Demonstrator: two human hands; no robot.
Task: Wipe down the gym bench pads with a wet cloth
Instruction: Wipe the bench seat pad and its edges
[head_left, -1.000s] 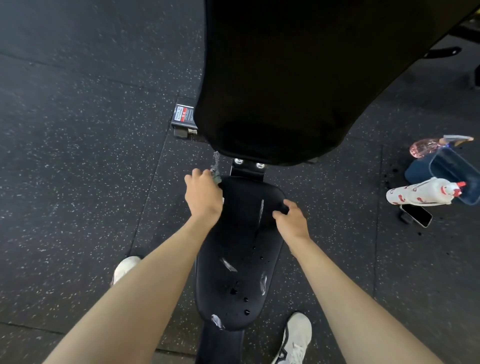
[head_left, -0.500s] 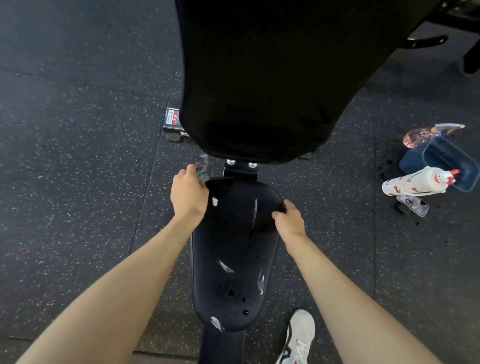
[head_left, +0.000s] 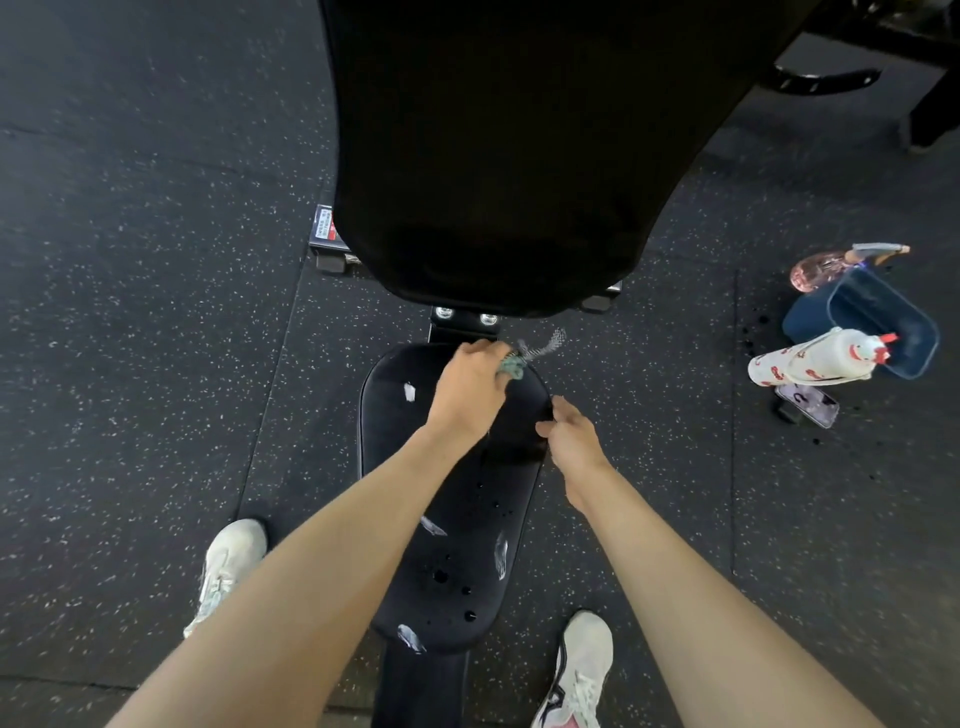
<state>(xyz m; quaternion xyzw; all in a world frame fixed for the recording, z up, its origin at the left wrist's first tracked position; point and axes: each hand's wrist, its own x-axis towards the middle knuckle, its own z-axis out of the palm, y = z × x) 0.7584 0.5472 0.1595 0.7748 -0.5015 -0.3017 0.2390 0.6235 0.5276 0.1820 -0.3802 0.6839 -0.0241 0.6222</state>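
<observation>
1. A white shoe (head_left: 228, 566) stands on the speckled black floor (head_left: 130, 364), left of the bench.
2. The black seat pad (head_left: 395, 467) runs down the middle, with water drops and pale scuffs toward its near end.
3. The left hand (head_left: 470, 387) is at the seat pad's far edge, fingers curled round a bunched grey-green cloth (head_left: 514, 364). The cloth sits on the far right corner, a loose end sticking out past it.
4. The back pad (head_left: 519, 156) rises tilted just beyond that far edge.
5. The right hand (head_left: 574, 441) grips the seat pad's right edge, thumb on top, fingers curled over the side.
6. Another white shoe (head_left: 582, 670) stands right of the bench's near end.
7. Well to the right on the floor, a white spray bottle (head_left: 810, 358) with red marks lies against a blue tub (head_left: 909, 338). A pink bottle (head_left: 826, 265) lies beyond the tub, and a phone (head_left: 808, 405) is just beside the white one.
</observation>
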